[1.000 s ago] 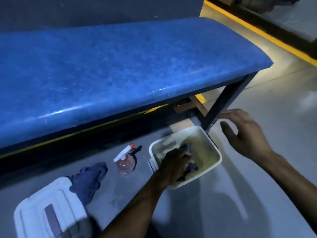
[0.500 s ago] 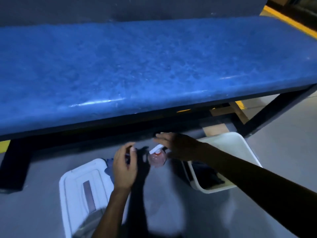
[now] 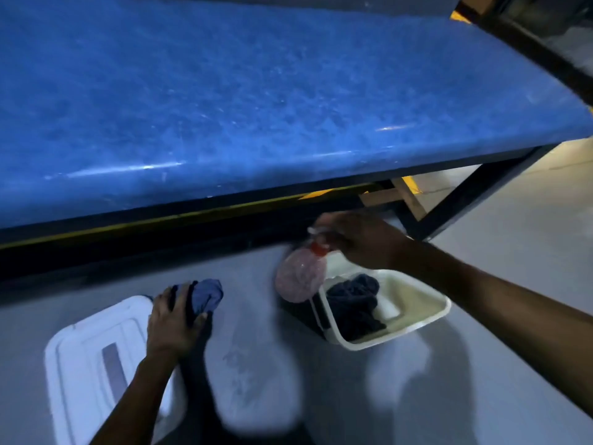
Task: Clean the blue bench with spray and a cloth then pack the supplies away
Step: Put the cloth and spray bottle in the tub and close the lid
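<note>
The blue bench (image 3: 256, 101) fills the upper view on a black frame. My right hand (image 3: 362, 242) grips the spray bottle (image 3: 300, 274) by its white trigger head; the round pinkish bottle hangs off the floor, just left of the cream box (image 3: 426, 319). A dark cloth (image 3: 353, 303) lies inside that box. My left hand (image 3: 175, 319) is closed on a blue cloth (image 3: 205, 297) on the grey floor, at the corner of the white lid (image 3: 86, 364).
The bench's black leg (image 3: 462, 194) stands just behind the box. Yellow floor lines (image 3: 410, 184) and a wooden piece show under the bench. Grey floor spreads in front and to the right.
My right hand closed on the spray bottle and lifted it toward the box. My left hand came down onto the blue cloth and grasped it. A second ago my left hand was in the box.
</note>
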Available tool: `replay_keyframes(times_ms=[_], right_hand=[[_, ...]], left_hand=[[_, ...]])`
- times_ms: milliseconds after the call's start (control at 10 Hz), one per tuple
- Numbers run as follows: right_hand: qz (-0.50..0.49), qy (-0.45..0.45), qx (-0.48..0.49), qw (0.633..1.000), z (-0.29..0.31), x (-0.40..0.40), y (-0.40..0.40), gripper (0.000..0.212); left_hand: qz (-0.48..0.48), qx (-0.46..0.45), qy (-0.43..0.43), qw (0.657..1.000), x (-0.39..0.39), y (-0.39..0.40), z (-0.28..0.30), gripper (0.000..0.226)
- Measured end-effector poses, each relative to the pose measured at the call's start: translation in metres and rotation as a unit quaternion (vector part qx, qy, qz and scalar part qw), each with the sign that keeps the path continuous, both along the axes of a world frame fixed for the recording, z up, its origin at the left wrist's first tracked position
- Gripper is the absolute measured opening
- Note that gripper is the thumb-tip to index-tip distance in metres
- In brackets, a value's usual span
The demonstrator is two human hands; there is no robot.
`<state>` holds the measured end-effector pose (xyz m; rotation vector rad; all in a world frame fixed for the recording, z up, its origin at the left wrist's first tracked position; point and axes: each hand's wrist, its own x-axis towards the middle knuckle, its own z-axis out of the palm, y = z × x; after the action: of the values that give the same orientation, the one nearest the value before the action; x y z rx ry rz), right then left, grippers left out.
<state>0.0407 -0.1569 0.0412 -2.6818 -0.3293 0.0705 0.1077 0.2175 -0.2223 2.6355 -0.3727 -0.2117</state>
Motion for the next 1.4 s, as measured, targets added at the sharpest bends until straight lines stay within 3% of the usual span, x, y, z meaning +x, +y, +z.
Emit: replay_keyframes(times_ms=[100, 200, 400, 500, 600, 700, 800, 900, 1000, 1100, 1200, 1300, 1400], right_hand=[[-0.097, 0.064, 0.034, 0.993, 0.014, -0.029, -0.053, 0.018], [-0.172, 0.113, 0.041, 0.978, -0.006, -0.05, -0.099, 0.018], [-0.192, 0.238, -0.071, 0.95, -0.103, -0.07, -0.126, 0.029], [-0.222, 0.238, -0.133, 0.936, -0.123, -0.069, -0.134, 0.065], [-0.299, 0.237, -0.03, 0.924, -0.138, -0.076, -0.145, 0.101], [-0.319, 0.214, -0.036, 0.923, -0.127, -0.076, -0.137, 0.11], [-0.328, 0.175, -0.055, 0.927, -0.109, -0.077, -0.131, 0.053], [-0.333, 0.135, -0.032, 0.933, -0.09, -0.08, -0.134, 0.034], [-0.359, 0.121, -0.012, 0.925, -0.085, -0.086, -0.144, 0.03], [-0.37, 0.091, -0.026, 0.924, -0.088, -0.094, -0.158, 0.028], [-0.37, 0.084, -0.023, 0.925, -0.088, -0.1, -0.164, 0.034], [-0.362, 0.054, -0.008, 0.93, -0.088, -0.1, -0.161, 0.033], [-0.338, -0.019, -0.002, 0.941, -0.08, -0.084, -0.145, 0.026]], left_hand=[[-0.023, 0.052, -0.007, 0.998, 0.001, 0.001, -0.014, 0.089], [-0.026, 0.077, -0.006, 0.997, 0.001, -0.004, -0.021, 0.084], [-0.004, 0.082, 0.012, 0.997, 0.004, -0.009, -0.023, 0.072], [0.005, 0.08, 0.016, 0.997, 0.003, -0.011, -0.016, 0.059], [0.015, 0.053, 0.014, 0.998, 0.002, -0.011, -0.007, 0.053], [0.03, -0.023, -0.01, 0.999, -0.005, -0.029, 0.029, 0.058], [0.021, -0.171, -0.068, 0.983, -0.021, -0.077, 0.09, 0.052], [-0.11, -0.264, -0.11, 0.952, -0.039, -0.141, 0.149, 0.049], [-0.232, -0.255, -0.078, 0.935, -0.052, -0.201, 0.166, 0.056], [-0.313, -0.16, -0.062, 0.934, -0.066, -0.253, 0.157, 0.055], [-0.361, 0.001, -0.126, 0.924, -0.07, -0.288, 0.144, 0.046], [-0.375, 0.066, -0.121, 0.917, -0.061, -0.291, 0.134, 0.047], [-0.314, -0.075, -0.089, 0.942, -0.052, -0.254, 0.131, 0.044]])
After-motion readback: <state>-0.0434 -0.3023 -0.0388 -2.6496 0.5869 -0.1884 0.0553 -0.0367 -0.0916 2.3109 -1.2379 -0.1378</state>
